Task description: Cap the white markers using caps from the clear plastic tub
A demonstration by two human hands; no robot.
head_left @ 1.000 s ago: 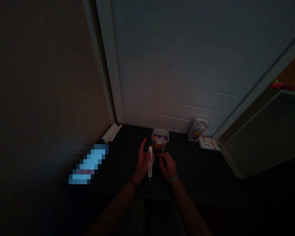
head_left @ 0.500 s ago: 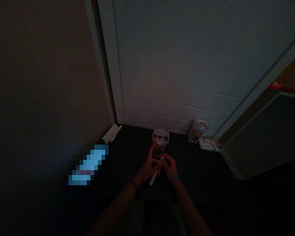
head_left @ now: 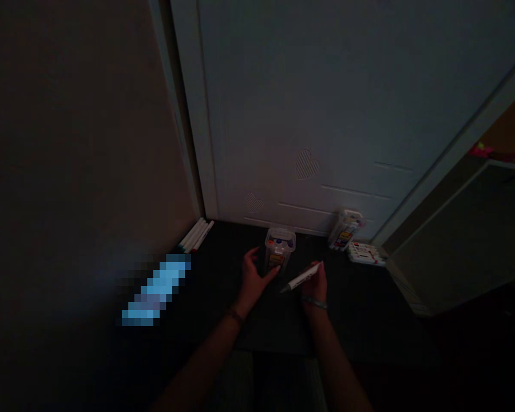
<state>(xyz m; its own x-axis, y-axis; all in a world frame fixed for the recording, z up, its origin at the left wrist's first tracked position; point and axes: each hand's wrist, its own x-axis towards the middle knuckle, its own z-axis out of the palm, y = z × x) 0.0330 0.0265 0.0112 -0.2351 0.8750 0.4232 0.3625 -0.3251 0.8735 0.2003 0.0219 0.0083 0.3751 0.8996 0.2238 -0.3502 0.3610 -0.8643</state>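
The left hand (head_left: 252, 285) has let go of the marker and moved up beside the tub. Its fingers are parted, with the fingertips at the tub's left side and the thumb across its near face; whether they touch it cannot be told. The clear tub (head_left: 282, 243) stands upright where it was, with orange, blue and purple ends showing at the top. The white marker (head_left: 300, 277), which half a second ago lay between both hands, is now raised to the right of the tub and tilted, its grey end pointing down toward the left. The right hand (head_left: 315, 286) alone grips it, near the upper end. This seems to leave the left hand free for the tub, while the marker is well under control.

On the dark table (head_left: 360, 303), a bright blue patch (head_left: 157, 292), pixelated past recognition, lies at the far left. Just beyond it, a few loose markers (head_left: 197, 234) lie side by side near the wall. To the right, a clear case (head_left: 344, 230) leans by the back, and a flat pack (head_left: 364, 253) of white markers lies beside it.

The room is dim: a brownish wall (head_left: 90, 143) at left, a pale panel (head_left: 304, 86) with raised hearts behind, and a small pink thing (head_left: 481, 150) at right.
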